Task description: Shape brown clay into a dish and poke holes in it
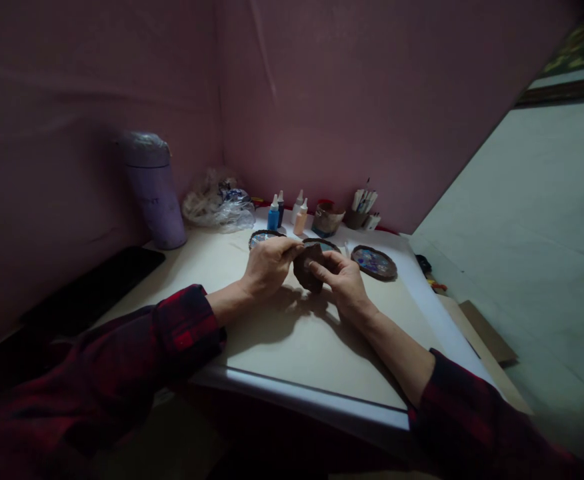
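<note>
A pinkish covering [347, 100] rises behind everything and meets itself in a corner, and below it spreads the pale-topped table [322, 363], its near edge running across the lower part of the view. Two arms in red-and-dark checked sleeves [187, 327] reach in over that edge. On the far left lies a flat black slab [95, 287] (too dark to make out any detail), and just beyond it stands a purple bottle [156, 200], with a crumpled clear plastic bag [217, 203] to its right. The left hand [271, 267] and the right hand [348, 280] come together over the middle of the table, both closed on one dark brown piece [308, 273]: the left pinches its upper edge with the fingertips, while the right presses a thumb against the face, its fingers behind. The piece is tilted up between them, above its shadow on the tabletop. Past the hands sit three dark-rimmed dishes; the right-hand dish [391, 274] shows blue and purple patches, and the other two are partly covered by the hands. Behind these stand a brownish cup [327, 221], a holder with white pens [356, 221], and small nozzle-topped bottles, among them a blue one [273, 217] and a peach one [300, 222].
</note>
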Available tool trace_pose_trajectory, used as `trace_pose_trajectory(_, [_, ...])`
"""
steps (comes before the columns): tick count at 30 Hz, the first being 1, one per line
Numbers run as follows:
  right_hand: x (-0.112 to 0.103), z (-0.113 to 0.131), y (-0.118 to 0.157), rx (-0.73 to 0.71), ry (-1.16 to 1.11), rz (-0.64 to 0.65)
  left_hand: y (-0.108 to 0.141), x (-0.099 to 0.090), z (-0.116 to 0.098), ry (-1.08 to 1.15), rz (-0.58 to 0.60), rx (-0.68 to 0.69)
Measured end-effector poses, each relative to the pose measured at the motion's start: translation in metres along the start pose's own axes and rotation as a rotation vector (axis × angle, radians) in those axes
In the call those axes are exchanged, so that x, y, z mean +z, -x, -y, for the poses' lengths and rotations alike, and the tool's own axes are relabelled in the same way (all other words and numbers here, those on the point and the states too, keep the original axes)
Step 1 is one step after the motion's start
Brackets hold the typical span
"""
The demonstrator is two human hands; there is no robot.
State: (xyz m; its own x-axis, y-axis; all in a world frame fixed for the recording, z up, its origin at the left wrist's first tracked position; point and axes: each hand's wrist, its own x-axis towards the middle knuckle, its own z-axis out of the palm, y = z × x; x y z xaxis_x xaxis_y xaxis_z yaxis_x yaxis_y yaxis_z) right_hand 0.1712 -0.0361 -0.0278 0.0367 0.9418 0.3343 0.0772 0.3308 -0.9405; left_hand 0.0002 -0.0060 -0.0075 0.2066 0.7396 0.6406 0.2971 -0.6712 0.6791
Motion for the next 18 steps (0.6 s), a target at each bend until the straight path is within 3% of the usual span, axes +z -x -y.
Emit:
trace_pose_trajectory(5, [0.0014, 0.0003, -0.0003, 0.020, -0.017, 0.030, -0.0035, -0.0004, -0.0022, 0.142, -0.021, -0.049])
trace_pose_trajectory(15, [0.0044, -0.0022, 0.0024, 0.053, 0.014, 0.040, 0.0004, 0.0006, -0.0002, -0.230, 0.020, 0.120])
trace_pose_trajectory(18, [0.0048, 0.0000, 0.0026, 0.075, -0.007, 0.042, -0.0007, 0.0008, 0.0012, -0.181, 0.016, 0.107])
